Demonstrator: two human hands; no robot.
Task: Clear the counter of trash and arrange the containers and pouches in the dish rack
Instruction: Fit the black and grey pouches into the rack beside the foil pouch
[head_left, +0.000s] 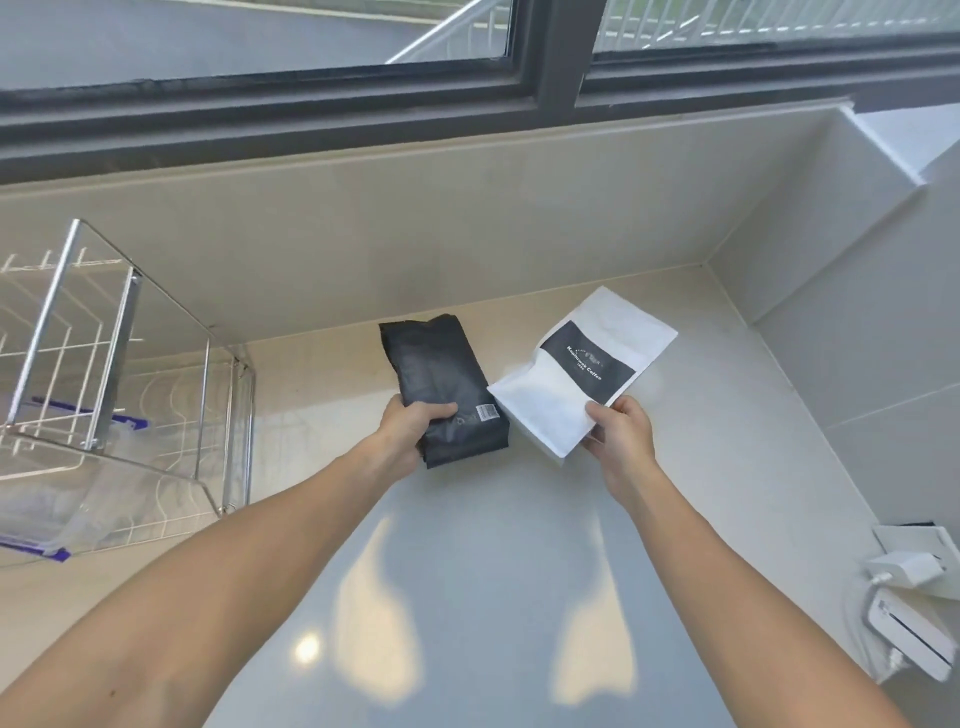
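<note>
1. Head view looks down on a pale counter (467, 597) in a corner under a dark-framed window (550, 78).
2. Left hand (410, 431), centre of the frame, grips a black pouch (441, 384) near its lower end. The thumb lies across the front face and the fingers wrap round the left edge, so the hand is closed on it.
3. That black pouch runs from centre frame up and slightly left, towards the back wall. A small white barcode label sits near its lower right corner. Whether it rests on the counter or is lifted clear cannot be told.
4. Right hand (618, 436), just right of centre, pinches the lower corner of a white pouch (582, 374), thumb on top and fingers underneath.
5. This white pouch tilts up and to the right, and carries a dark band with small white lettering across its middle. Its left corner is just beside the black pouch; touching or not is unclear.
6. A wire rack (130, 395) stands at the left edge of the frame, well apart from both pouches. Clear plastic bags (47, 514) with blue strips lie on its lower tier.
7. White plugs (909, 613) and a cable sit on the wall at the lower right.
8. Both bare forearms reach in from the bottom corners.
</note>
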